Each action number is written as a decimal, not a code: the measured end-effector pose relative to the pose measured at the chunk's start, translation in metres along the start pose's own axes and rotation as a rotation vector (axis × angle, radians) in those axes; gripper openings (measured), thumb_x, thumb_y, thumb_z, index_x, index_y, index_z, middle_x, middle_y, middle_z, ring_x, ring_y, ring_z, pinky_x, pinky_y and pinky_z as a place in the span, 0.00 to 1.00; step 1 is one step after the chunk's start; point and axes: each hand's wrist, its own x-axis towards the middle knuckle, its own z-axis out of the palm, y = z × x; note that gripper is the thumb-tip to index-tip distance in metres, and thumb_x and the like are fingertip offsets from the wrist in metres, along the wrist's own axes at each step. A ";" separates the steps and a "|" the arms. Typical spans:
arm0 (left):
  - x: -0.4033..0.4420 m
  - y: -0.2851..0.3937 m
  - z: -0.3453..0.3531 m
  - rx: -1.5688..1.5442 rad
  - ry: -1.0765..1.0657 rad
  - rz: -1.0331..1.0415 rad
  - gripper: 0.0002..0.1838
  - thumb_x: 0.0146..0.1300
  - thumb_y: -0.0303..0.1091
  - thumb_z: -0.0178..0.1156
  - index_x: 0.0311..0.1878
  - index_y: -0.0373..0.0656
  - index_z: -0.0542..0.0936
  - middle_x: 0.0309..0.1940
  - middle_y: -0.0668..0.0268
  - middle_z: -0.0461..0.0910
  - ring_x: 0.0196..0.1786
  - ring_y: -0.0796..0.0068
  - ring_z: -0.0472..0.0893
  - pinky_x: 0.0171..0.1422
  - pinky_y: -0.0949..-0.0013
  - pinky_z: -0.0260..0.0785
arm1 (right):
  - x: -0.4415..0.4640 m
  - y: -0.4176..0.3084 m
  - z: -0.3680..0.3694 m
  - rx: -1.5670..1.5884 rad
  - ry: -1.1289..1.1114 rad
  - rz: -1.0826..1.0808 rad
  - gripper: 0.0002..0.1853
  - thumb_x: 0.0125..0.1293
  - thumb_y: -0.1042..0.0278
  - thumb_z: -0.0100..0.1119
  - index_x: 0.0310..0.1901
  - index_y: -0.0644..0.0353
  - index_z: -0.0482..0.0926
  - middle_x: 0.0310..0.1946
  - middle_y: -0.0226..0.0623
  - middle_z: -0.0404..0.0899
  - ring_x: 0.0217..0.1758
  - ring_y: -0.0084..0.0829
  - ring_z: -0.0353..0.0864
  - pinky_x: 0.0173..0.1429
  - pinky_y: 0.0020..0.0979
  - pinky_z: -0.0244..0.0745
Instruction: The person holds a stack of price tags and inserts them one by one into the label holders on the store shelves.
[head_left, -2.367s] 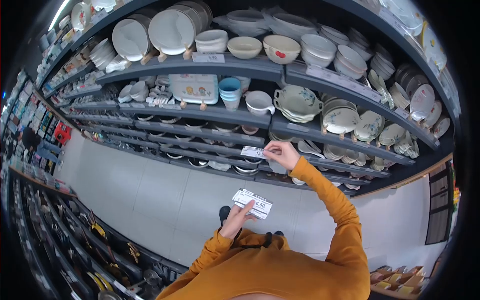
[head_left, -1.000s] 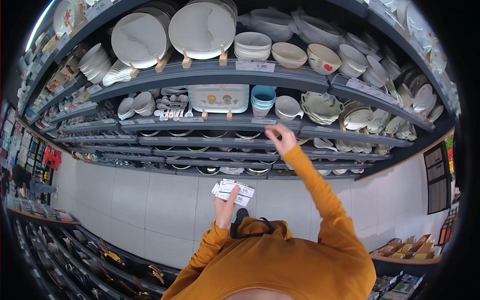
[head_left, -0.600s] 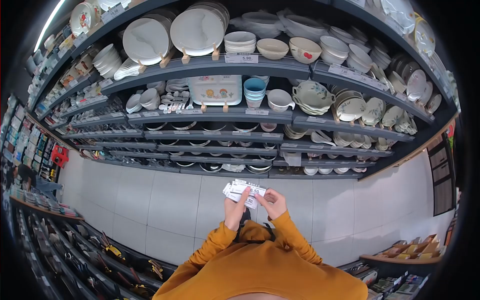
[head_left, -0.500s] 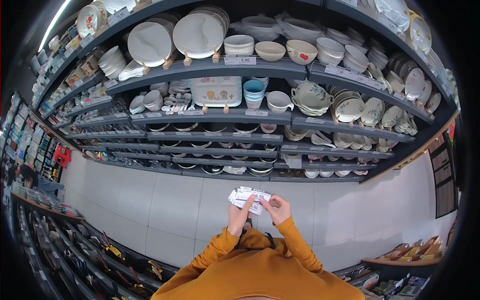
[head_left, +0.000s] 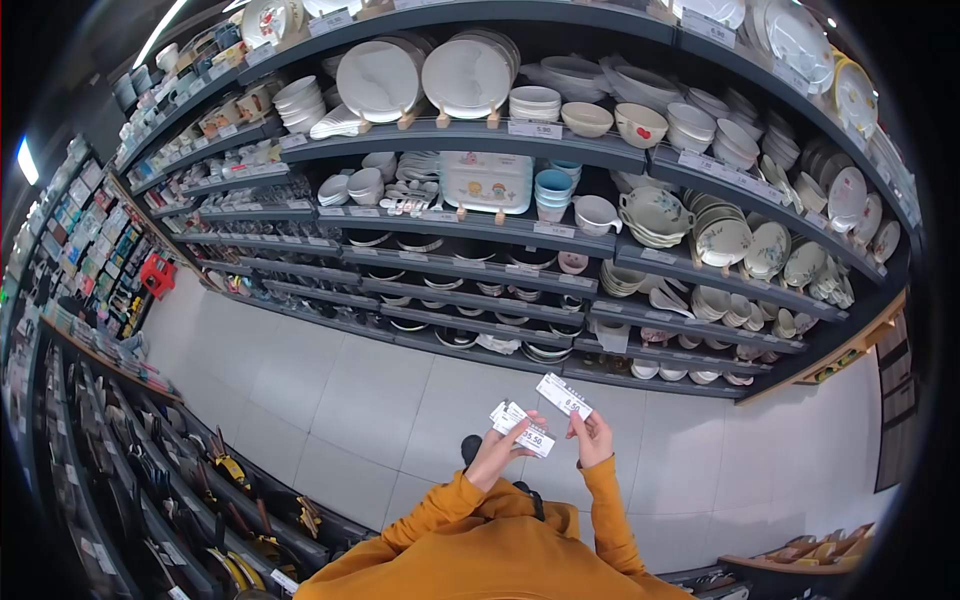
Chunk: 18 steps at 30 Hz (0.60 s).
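A small stack of white price labels (head_left: 530,439), the top one reading 35.50, is pinched in my left hand (head_left: 494,455), thumb across its face. My right hand (head_left: 593,440) grips a single price label (head_left: 562,396) by its lower right end; it reads 6.50 and is tilted. The single label is held up and to the right of the stack, apart from it. Both hands are in front of my body, over the floor.
Ahead, a curved shelf unit (head_left: 590,148) holds plates, bowls, a patterned tray (head_left: 487,182) and blue cups (head_left: 553,186). A rack of utensils (head_left: 228,470) stands lower left, a red stool (head_left: 157,275) far left. Pale floor tiles (head_left: 360,400) lie between.
My right hand has moved away from the stack to the right with one label in it. The stack now shows 35.50 on top. My view has turned, and the shelves appear shifted right.
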 end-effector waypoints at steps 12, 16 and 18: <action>-0.024 0.029 -0.056 0.067 -0.029 0.037 0.23 0.75 0.46 0.41 0.61 0.38 0.70 0.47 0.61 0.82 0.49 0.73 0.83 0.33 0.80 0.67 | 0.032 -0.119 0.094 0.046 -0.149 -0.228 0.17 0.70 0.77 0.51 0.59 0.67 0.65 0.35 0.35 0.76 0.30 0.19 0.72 0.34 0.23 0.69; -0.033 0.054 -0.084 0.073 -0.047 0.017 0.22 0.74 0.46 0.42 0.59 0.38 0.70 0.41 0.64 0.81 0.48 0.73 0.84 0.28 0.82 0.64 | 0.037 -0.167 0.137 0.102 -0.199 -0.301 0.20 0.70 0.78 0.51 0.62 0.65 0.65 0.35 0.34 0.77 0.29 0.18 0.72 0.33 0.22 0.69; -0.037 0.065 -0.100 0.058 -0.055 0.015 0.20 0.74 0.43 0.43 0.60 0.38 0.68 0.40 0.65 0.80 0.48 0.70 0.84 0.25 0.82 0.63 | 0.043 -0.175 0.155 0.129 -0.237 -0.324 0.21 0.69 0.78 0.51 0.63 0.64 0.65 0.34 0.34 0.77 0.28 0.17 0.72 0.32 0.22 0.69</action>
